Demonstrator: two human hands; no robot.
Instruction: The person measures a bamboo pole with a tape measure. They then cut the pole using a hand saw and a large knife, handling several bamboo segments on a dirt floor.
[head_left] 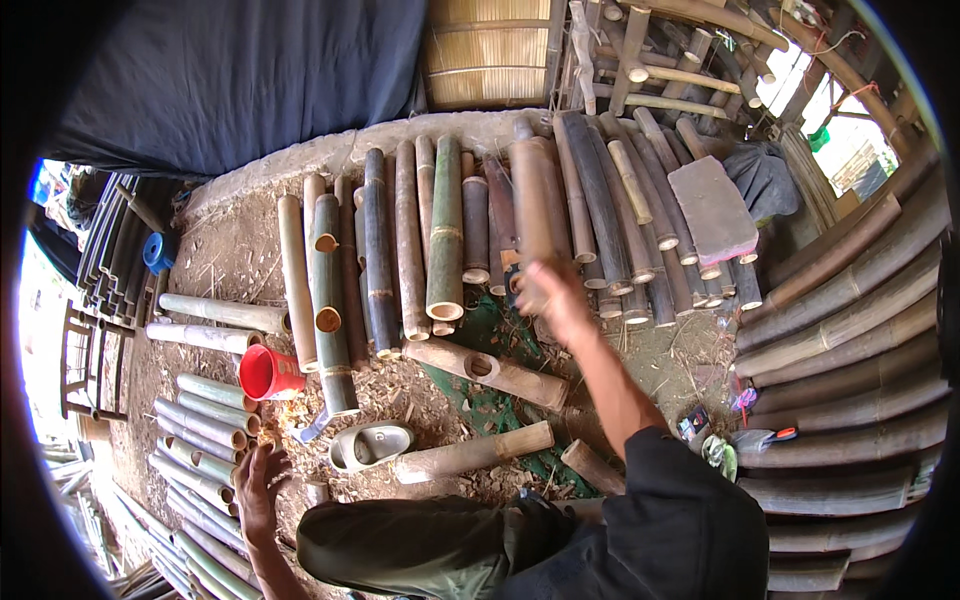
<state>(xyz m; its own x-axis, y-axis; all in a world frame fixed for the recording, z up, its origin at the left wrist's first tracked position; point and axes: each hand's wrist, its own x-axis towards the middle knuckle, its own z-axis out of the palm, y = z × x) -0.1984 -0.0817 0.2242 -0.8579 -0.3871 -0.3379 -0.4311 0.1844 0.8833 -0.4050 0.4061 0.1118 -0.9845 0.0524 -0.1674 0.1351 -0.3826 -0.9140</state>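
A short bamboo tube (533, 190), smeared by motion, stands up from my right hand (555, 302), whose fingers are closed round its lower end. This hand is over the near ends of a row of bamboo tubes; a small dark and orange thing (512, 272) shows beside the fingers, too blurred to name. At the lower left, my left hand (260, 490) has its fingers apart and holds nothing. It is beside a stack of green-grey bamboo tubes (200, 460). Nearer the middle, a tube with two round side holes (328, 280) lies among other tubes.
A red bucket (270, 373) lies near a grey clog (370, 446). Cut bamboo pieces (475, 452) rest on wood chips and green netting. A flat stone slab (713, 210) sits on tubes at the right. Long split bamboo (850, 430) lines the right side; a dark sheet hangs behind.
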